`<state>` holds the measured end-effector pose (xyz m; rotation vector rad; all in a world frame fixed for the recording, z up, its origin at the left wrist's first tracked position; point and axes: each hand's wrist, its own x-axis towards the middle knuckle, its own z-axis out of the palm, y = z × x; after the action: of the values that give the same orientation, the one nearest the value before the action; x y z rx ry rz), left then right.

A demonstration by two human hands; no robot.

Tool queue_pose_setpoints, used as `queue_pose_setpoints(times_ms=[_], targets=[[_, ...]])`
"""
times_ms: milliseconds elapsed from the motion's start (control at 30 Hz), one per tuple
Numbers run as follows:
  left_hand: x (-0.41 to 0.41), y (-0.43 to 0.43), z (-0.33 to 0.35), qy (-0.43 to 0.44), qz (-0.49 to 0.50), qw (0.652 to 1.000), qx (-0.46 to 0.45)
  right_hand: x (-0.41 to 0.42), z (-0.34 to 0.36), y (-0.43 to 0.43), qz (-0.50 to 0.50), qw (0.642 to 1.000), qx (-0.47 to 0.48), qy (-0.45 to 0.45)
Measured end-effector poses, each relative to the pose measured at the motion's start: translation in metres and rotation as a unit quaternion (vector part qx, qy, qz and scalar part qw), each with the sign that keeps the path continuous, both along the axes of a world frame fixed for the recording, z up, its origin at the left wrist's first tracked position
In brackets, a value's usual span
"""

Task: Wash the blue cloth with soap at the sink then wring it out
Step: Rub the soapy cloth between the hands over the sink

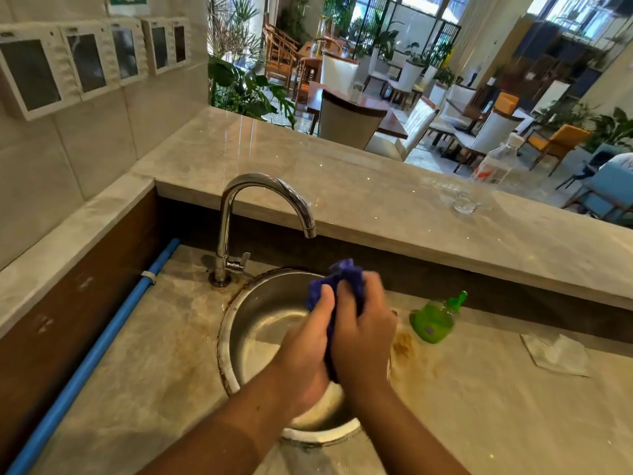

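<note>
The blue cloth (347,277) is bunched up between both hands over the round steel sink (263,313). My left hand (305,341) grips its left side, thumb up against the fabric. My right hand (363,334) grips the right side, fingers curled round it. A tuft of cloth sticks out above the knuckles; the rest is hidden between the palms. The chrome tap (253,207) arches over the basin's far left, and no water is seen running from it. A green soap bottle (435,320) lies tilted on the counter just right of the sink.
A blue pipe (99,341) runs along the left wall base. A crumpled white paper (556,354) lies on the counter at right. On the raised ledge behind stand a clear plastic bottle (496,162) and a small glass (464,202). The counter is stained around the sink.
</note>
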<state>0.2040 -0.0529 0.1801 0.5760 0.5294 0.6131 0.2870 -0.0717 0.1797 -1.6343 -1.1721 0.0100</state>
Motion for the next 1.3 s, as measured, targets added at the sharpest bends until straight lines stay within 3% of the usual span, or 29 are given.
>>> queue_pose_setpoints(times_ms=[133, 233, 333, 500, 600, 700, 900, 1067, 1167, 1300], targets=[[-0.004, 0.024, -0.001, 0.041, 0.025, 0.999, 0.0, -0.026, -0.022, -0.028, 0.066, 0.997, -0.04, 0.014], [0.002, 0.002, -0.009, 0.023, 0.021, 0.999, -0.02, -0.002, -0.004, 0.001, 0.027, 0.999, -0.025, 0.006], [0.0, -0.006, -0.01, 0.019, 0.017, 1.0, -0.003, 0.003, 0.0, 0.019, 0.015, 0.998, -0.018, 0.055], [-0.011, 0.027, -0.007, 0.052, 0.018, 0.999, -0.003, -0.033, -0.03, -0.034, 0.096, 0.992, -0.071, 0.051], [-0.004, 0.004, -0.005, 0.023, 0.02, 0.999, -0.013, -0.013, -0.003, -0.013, 0.071, 0.996, -0.033, 0.038], [-0.001, -0.018, -0.007, 0.002, 0.004, 1.0, -0.027, 0.004, 0.015, 0.011, 0.046, 0.995, -0.03, 0.082], [-0.008, 0.013, -0.004, 0.022, 0.02, 0.999, -0.013, -0.026, -0.027, -0.041, 0.104, 0.992, -0.064, 0.021], [0.005, -0.021, 0.002, -0.042, 0.003, 0.996, -0.082, 0.013, 0.021, 0.007, 0.052, 0.994, -0.081, -0.047], [-0.002, -0.013, 0.009, -0.033, 0.019, 0.997, -0.063, 0.002, 0.013, 0.001, 0.036, 0.996, -0.065, -0.052], [-0.011, 0.014, 0.01, -0.003, 0.057, 0.997, -0.047, -0.026, -0.015, -0.047, 0.149, 0.981, -0.111, -0.063]])
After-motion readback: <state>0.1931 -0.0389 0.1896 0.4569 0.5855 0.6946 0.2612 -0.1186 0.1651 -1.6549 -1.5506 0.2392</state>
